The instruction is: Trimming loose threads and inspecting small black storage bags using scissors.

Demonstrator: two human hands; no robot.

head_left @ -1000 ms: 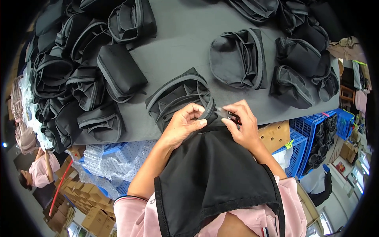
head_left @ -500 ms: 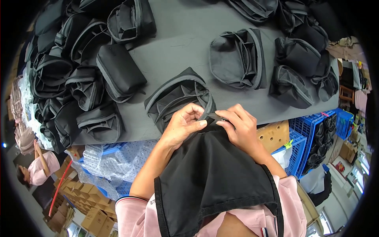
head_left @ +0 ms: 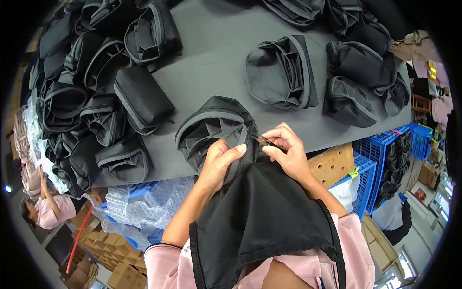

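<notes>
Resting at the middle of the frame, the unzipped black pouch (head_left: 215,108) sits mouth-up at the near edge of the grey table (head_left: 207,72). From my remote station I see the left hand (head_left: 219,161) pinching its zippered rim between thumb and curled fingers, presumably to keep that edge steady and exposed. The right hand (head_left: 288,150) is nearly closed around small snips (head_left: 263,140), blades aimed at the rim; I cannot tell whether they touch. A black apron (head_left: 274,207) spreads below. Another open pouch (head_left: 276,72) stands apart, right of upper centre, while more pouches (head_left: 144,98) crowd the left, probably leaving working room between. Blue crates (head_left: 365,183) occupy the right, below the tabletop.
</notes>
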